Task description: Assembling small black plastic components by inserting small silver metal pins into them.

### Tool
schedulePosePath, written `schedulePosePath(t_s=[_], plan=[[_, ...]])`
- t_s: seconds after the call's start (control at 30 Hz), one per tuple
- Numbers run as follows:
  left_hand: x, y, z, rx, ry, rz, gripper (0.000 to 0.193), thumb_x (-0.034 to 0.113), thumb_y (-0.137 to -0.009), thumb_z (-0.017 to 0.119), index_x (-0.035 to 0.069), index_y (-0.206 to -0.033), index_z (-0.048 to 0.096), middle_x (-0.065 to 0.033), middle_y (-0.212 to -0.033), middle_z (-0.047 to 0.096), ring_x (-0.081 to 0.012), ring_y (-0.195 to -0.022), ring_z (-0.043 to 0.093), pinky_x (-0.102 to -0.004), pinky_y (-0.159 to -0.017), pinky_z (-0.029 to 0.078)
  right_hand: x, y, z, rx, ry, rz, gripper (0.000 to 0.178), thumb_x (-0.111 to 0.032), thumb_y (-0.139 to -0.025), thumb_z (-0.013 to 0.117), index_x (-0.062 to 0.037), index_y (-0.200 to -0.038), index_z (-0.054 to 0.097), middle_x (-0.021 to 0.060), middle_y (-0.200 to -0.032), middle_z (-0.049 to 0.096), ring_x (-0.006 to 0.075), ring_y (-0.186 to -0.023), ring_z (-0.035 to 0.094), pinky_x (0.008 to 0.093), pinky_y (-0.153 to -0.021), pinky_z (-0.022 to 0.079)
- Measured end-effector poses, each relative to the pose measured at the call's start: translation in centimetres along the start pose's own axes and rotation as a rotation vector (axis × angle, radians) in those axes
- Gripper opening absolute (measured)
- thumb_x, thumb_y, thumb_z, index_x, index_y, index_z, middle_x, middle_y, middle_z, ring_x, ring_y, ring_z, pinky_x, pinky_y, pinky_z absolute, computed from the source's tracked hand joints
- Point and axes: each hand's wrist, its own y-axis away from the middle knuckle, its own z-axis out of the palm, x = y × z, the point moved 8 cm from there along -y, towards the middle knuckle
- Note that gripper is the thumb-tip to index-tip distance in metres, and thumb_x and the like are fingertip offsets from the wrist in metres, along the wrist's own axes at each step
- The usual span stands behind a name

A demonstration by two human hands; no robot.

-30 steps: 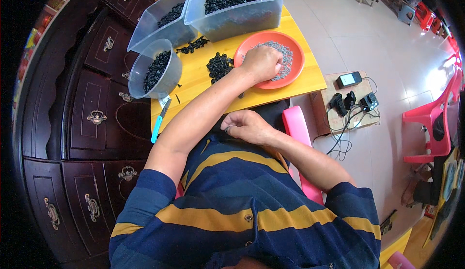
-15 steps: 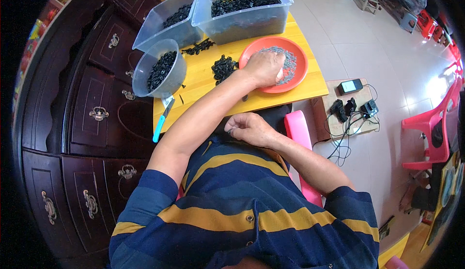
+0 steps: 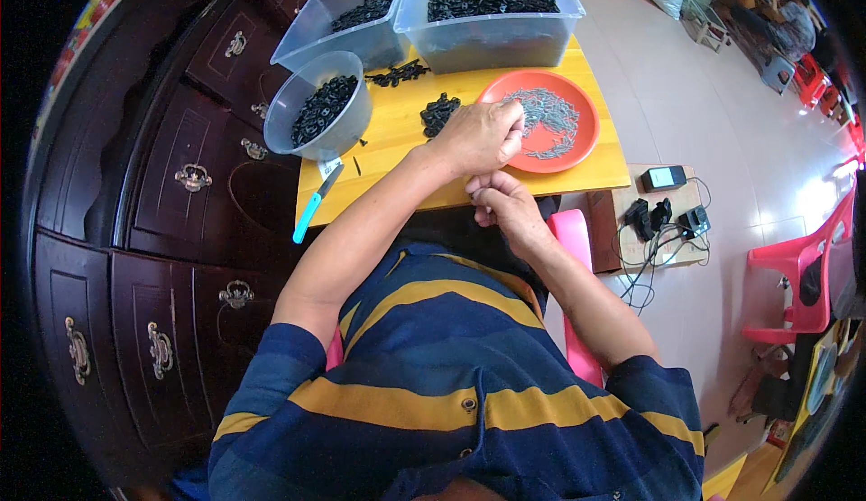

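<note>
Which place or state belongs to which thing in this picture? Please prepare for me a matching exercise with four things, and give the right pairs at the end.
Things:
1. Turquoise-handled knife
2. Thin grey pieces
3. Round translucent plastic tub
4. Pink plastic chair

Places and states:
A. Holding small black pieces
B. On the pale tiled floor, far right
C. Inside a round orange dish
D. Lying in the near left corner of the yellow wooden table

Pairs: 1-D, 2-C, 3-A, 4-B
</note>
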Motion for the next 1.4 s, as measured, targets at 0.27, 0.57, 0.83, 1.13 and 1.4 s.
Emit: schedulePosePath(t_s=[0.27, 0.57, 0.83, 1.13, 1.4], plan=[[-0.6, -0.3, 1.5, -0.055, -0.119, 0.011, 0.015, 0.020, -0.088, 0.057, 0.006, -0.095, 0.056, -0.0173, -0.085, 0.067, -0.0395, -0.081, 0.066, -0.0510, -0.070, 0.051, 0.0, 0.1, 0.0, -0.004, -0.012, -0.008, 0.014, -0.016, -0.094, 0.062, -0.0061, -0.103, 0.064, -0.0009, -0.085, 0.060, 0.0087, -0.068, 0.054, 0.0226, -0.063, 0.045], [0.1, 1.4, -1.6, -0.023, -0.124, 0.101, 0.014, 0.019, -0.089, 0.056, 0.006, -0.095, 0.054, -0.0159, -0.085, 0.066, -0.0370, -0.083, 0.067, -0.0494, -0.069, 0.053, -3.6, 0.8, -3.6, 0.181, -0.113, -0.133, 0.020, -0.026, -0.100, 0.061, -0.0070, -0.103, 0.066, -0.0004, -0.081, 0.064, 0.0069, -0.064, 0.059, 0.0221, -0.058, 0.047], [3.6, 1.9, -3.0, 0.018, -0.102, 0.263, 0.014, 0.019, -0.090, 0.057, 0.006, -0.093, 0.052, -0.0151, -0.084, 0.065, -0.0362, -0.082, 0.066, -0.0473, -0.069, 0.053, -8.8, 1.8, -4.7, 0.228, 0.049, -0.290, 0.023, -0.030, -0.100, 0.062, -0.0074, -0.100, 0.066, -0.0002, -0.081, 0.065, 0.0056, -0.064, 0.057, 0.0204, -0.057, 0.046], [4.1, 2.7, -3.8, 0.069, -0.070, 0.285, 0.009, 0.016, -0.089, 0.059, 0.008, -0.091, 0.055, -0.0123, -0.079, 0.065, -0.0341, -0.076, 0.067, -0.0448, -0.065, 0.053, -8.0, 1.0, -4.0, 0.165, 0.004, -0.203, 0.018, -0.027, -0.097, 0.066, -0.0098, -0.092, 0.065, -0.0032, -0.079, 0.062, 0.0046, -0.064, 0.054, 0.0205, -0.058, 0.043], [3.0, 4.6, -3.6, 0.340, 0.108, 0.190, 0.008, 0.015, -0.089, 0.062, 0.008, -0.093, 0.065, -0.0127, -0.082, 0.069, -0.0315, -0.075, 0.069, -0.0410, -0.065, 0.055, -6.4, 0.4, -3.4, 0.191, -0.205, -0.182, 0.013, -0.024, -0.096, 0.065, -0.0111, -0.095, 0.065, -0.0037, -0.080, 0.062, 0.0045, -0.064, 0.054, 0.0198, -0.058, 0.042]])
